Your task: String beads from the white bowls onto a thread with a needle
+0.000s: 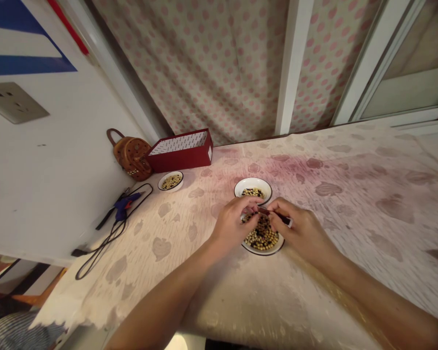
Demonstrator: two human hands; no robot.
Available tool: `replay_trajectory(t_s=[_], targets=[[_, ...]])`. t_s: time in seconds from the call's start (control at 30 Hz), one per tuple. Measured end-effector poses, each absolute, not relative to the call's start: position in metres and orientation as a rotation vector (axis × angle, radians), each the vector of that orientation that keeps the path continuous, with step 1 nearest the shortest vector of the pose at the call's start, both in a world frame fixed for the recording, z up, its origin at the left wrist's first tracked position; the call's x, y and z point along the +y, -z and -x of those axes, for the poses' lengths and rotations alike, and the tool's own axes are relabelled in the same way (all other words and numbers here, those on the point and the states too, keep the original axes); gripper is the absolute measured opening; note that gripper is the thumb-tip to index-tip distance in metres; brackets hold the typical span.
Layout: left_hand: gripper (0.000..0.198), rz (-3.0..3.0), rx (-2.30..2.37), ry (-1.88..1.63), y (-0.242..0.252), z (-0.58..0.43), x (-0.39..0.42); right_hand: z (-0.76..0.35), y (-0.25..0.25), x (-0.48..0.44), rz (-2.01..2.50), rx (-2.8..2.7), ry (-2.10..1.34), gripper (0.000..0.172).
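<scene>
The person's left hand point(233, 223) and right hand point(302, 233) are working together above a white enamel plate point(263, 252) that stands on the table point(350, 204). The fingers point(277, 206) of the right hand are pinched nearly closed and have hold of a small dark red tool point(279, 216), perhaps tweezers, though I cannot be sure of its kind. The fingers point(250, 206) of the left hand are curled and come close to the tip of this tool, but I cannot tell if they hold something small, because the hands cover this place.

The near plate carries a thick layer of pale round beans point(263, 236) mixed with many dark ones, so a large amount is lying there. Just behind it, a white bowl point(253, 179) has a thinner layer of pale and dark beans, and farther to the left a small white dish point(171, 190) holds a layer of mostly pale beans. As far as can be seen, the beans are in three places and the dark and pale ones are not separated in the near plate.

Beyond them stand a red box point(184, 160) and a brown leather bag point(132, 158), and a blue glue gun point(126, 204) lies with its black cable point(98, 253) near the wall
</scene>
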State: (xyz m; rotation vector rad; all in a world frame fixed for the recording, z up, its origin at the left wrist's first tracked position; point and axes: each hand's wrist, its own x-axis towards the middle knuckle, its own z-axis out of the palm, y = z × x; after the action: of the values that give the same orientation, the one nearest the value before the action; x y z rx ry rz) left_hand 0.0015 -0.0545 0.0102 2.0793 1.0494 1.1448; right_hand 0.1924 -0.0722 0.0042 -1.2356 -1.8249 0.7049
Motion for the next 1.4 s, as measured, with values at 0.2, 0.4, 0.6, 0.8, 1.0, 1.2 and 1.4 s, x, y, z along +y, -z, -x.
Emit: replay_trajectory(t_s=[0.2, 0.4, 0.6, 0.8, 1.0, 1.2, 1.4], targets=[[0.031, -2.091, 1.101, -1.175, -0.013, -0.003, -0.037, -0.194, -0.003, -0.071, 1.298, -1.804, -0.629, 0.011], [0.031, -2.095, 1.247, -1.137, -0.014, -0.005, -0.004, -0.194, -0.004, -0.069, 1.322, -1.743, -0.55, 0.013], [0.031, -1.874, 1.193, -1.167, -0.01, -0.001, -0.012, -0.194, -0.007, -0.071, 1.31, -1.738, -0.524, 0.012], [0.026, -1.717, 1.193, -1.178, -0.011, -0.002, -0.015, -0.194, -0.006, -0.071, 1.284, -1.735, -0.521, 0.011], [0.025, -1.451, 0.996, -1.047, -0.021, -0.004, -0.038, -0.193, -0.008, -0.074, 1.249, -1.725, -0.597, 0.008], [0.033, -1.289, 0.9, -1.01, -0.017, 0.0, -0.052, -0.19, -0.009, -0.078, 1.185, -1.729, -0.677, 0.007], [0.031, -1.287, 0.895, -1.046, -0.015, 0.001, -0.051, -0.189, -0.006, -0.078, 1.19, -1.744, -0.74, 0.006]])
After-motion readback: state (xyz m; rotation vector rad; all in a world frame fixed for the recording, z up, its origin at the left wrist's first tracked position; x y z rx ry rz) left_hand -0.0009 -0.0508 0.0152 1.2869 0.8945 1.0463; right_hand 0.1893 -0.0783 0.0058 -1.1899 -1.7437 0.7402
